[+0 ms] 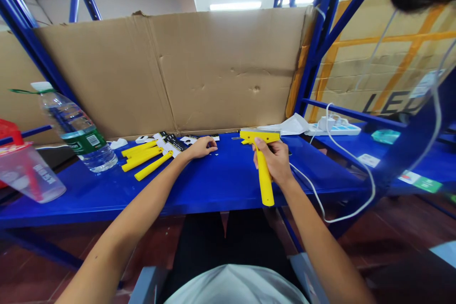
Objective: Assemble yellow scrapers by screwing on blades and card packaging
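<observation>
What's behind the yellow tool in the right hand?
Behind the yellow tool are the blue table and a crumpled white sheet. Whatever the tool and right hand cover can't be seen.

Blue table (217,190) inspected: translucent cup (48,181) and green-labelled bottle (85,141) standing at left; yellow handles (142,158) grouped near the bottle, black-and-white cards (174,145) adjoining them; crumpled white sheet (292,125) at rear, right of centre

The scraper (264,173) is yellow, the tabletop (217,180) blue, the cardboard (228,71) brown, the bottle label (84,142) green.
</observation>
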The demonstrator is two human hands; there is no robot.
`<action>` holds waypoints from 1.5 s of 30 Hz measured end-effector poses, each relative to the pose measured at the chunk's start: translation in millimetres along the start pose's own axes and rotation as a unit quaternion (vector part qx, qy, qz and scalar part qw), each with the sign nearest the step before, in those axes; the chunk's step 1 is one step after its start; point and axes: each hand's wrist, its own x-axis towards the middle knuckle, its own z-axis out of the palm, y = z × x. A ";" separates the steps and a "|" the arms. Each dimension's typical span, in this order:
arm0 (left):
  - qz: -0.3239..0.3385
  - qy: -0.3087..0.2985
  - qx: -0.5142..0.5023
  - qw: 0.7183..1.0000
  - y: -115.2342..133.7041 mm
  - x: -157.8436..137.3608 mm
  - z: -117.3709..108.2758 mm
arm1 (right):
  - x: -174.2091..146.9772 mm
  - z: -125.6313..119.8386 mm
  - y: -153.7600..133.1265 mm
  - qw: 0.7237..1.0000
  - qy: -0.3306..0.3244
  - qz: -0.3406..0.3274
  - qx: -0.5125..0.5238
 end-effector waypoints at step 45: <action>0.016 -0.033 -0.083 0.996 2.3 -11.3 -16.9 | 5.0 3.8 19.7 0.986 -0.057 0.129 -0.084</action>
